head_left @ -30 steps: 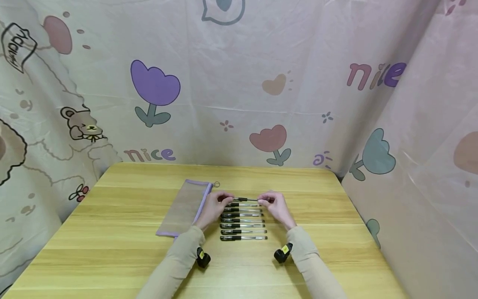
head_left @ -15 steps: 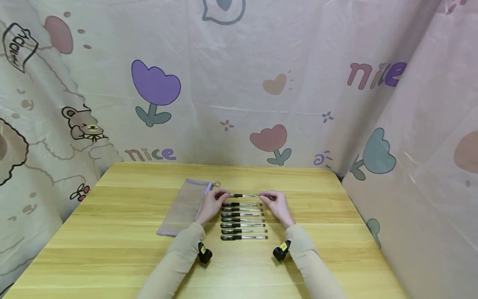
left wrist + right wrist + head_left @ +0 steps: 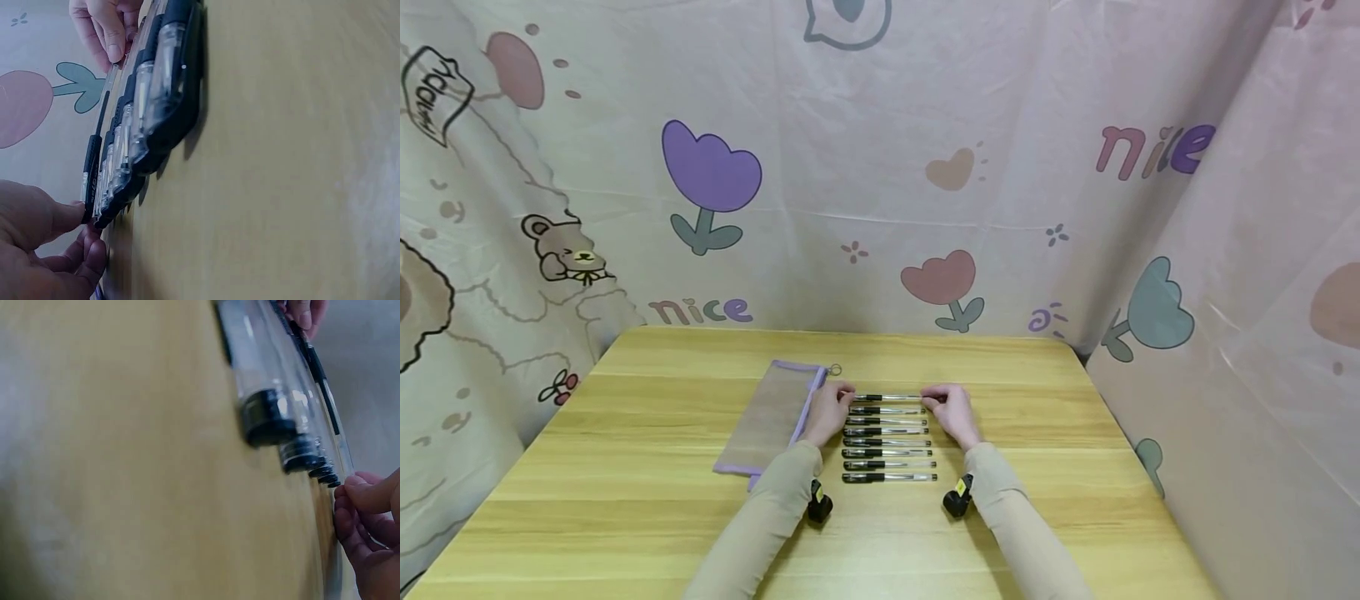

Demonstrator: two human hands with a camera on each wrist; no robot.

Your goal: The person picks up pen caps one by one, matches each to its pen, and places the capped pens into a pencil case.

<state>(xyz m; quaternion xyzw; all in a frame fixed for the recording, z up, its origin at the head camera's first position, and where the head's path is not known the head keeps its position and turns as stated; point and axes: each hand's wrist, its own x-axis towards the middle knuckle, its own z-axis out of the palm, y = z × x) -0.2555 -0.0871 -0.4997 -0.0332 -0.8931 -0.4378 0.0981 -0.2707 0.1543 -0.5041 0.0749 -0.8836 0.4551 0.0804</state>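
Between my two hands a clear gel pen with a black grip (image 3: pixel 887 397) lies crosswise at the far end of a row of similar pens. My left hand (image 3: pixel 829 412) pinches its capped end between thumb and fingers. At the opposite end, the fingertips of my right hand (image 3: pixel 953 412) hold the clear barrel. In the left wrist view this held pen (image 3: pixel 92 156) looks slightly raised beside the others. Several more pens (image 3: pixel 887 454) lie parallel on the table, black caps to the left. The nearest pens (image 3: pixel 269 415) show black end plugs in the right wrist view.
A see-through mesh zip pouch (image 3: pixel 767 421) with purple edging lies flat left of the pens, partly under my left hand and forearm. Its zip ring (image 3: pixel 836 369) points toward the back. The wooden table (image 3: pixel 625 467) ends at a patterned curtain (image 3: pixel 850 192).
The held pen went a little away from the row, then came back toward it, and now lies nearly parallel to the others. My left hand shifted slightly left.
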